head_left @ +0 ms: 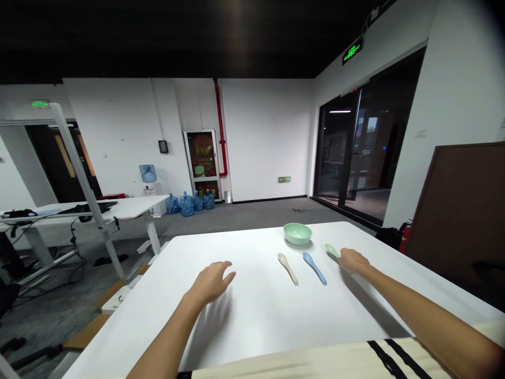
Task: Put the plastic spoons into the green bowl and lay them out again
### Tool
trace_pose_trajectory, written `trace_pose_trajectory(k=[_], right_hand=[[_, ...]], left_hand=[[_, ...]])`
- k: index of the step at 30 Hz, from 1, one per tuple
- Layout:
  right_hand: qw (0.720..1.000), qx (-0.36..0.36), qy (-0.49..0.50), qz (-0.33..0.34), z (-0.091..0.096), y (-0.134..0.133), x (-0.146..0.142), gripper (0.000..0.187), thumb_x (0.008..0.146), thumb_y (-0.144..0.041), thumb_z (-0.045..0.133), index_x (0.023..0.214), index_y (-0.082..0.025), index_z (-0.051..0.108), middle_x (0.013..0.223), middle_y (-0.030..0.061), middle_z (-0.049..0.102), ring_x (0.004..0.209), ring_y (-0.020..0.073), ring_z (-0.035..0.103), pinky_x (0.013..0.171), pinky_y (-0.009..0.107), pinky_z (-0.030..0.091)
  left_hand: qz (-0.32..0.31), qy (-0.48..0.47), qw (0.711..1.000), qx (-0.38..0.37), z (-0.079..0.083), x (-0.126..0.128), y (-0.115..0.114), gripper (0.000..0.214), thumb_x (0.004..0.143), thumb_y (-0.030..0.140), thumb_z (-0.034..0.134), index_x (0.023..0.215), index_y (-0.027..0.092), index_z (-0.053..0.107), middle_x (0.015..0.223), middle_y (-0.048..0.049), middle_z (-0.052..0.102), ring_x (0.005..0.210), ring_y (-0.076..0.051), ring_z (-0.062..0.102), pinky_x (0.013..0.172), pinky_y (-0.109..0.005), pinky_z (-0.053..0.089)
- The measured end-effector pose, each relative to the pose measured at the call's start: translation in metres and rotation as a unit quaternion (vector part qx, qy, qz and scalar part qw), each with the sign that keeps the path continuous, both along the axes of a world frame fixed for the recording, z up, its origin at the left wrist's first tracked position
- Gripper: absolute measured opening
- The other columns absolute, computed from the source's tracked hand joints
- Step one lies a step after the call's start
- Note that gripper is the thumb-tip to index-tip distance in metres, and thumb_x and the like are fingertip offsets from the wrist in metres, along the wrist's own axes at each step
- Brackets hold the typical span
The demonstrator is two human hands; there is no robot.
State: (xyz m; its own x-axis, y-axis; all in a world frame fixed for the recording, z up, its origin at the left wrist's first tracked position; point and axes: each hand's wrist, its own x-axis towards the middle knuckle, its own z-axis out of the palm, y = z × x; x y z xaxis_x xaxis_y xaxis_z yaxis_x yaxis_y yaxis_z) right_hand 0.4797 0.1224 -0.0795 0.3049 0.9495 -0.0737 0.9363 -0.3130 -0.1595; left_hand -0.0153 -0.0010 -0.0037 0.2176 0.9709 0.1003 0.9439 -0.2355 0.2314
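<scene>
At the right of the white table, my right hand (pixel 354 260) is closed around the handle of a light green spoon (pixel 331 250), whose bowl end points away from me. Left of it lies a blue spoon (pixel 314 267), and beside that a beige spoon (pixel 288 269); both rest with their bowls toward the far edge. Beyond the spoons stands a light green bowl (pixel 297 234) near the back of the table. My left hand (pixel 213 281) hovers over the left part of the table, thumb and fingers apart, holding nothing.
The white table (pixel 252 310) fills the space before me. Cardboard and boxes (pixel 114 300) lie on the floor along its left side. Another white desk (pixel 134 207) with cables stands at the left. Blue water bottles (pixel 187 204) stand by the far wall.
</scene>
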Motion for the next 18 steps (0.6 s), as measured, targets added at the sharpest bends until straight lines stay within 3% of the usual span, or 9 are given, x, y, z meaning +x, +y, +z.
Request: trace_pose_trajectory(k=[10, 18], right_hand=[[1.000, -0.013, -0.013, 0.005, -0.0106, -0.0032, 0.0058, 0.022, 0.077, -0.020, 0.056, 0.096, -0.013, 0.066, 0.104, 0.0181, 0.066, 0.091, 0.0286, 0.065, 0.067, 0.033, 0.044], [1.000, -0.021, -0.015, 0.011, -0.0082, -0.0066, 0.0044, 0.024, 0.078, -0.020, 0.054, 0.099, -0.013, 0.065, 0.107, 0.0180, 0.065, 0.092, 0.0283, 0.065, 0.067, 0.033, 0.044]], left_hand=[[-0.001, -0.004, 1.000, 0.000, -0.0031, -0.0012, 0.0028, 0.056, 0.092, 0.057, 0.035, 0.132, 0.024, 0.056, 0.133, -0.0087, 0.062, 0.124, -0.029, 0.054, 0.096, -0.040, 0.045], [-0.002, -0.003, 1.000, -0.003, -0.0019, -0.0014, 0.0017, 0.056, 0.092, 0.056, 0.035, 0.133, 0.023, 0.056, 0.134, -0.0088, 0.061, 0.125, -0.030, 0.054, 0.096, -0.041, 0.044]])
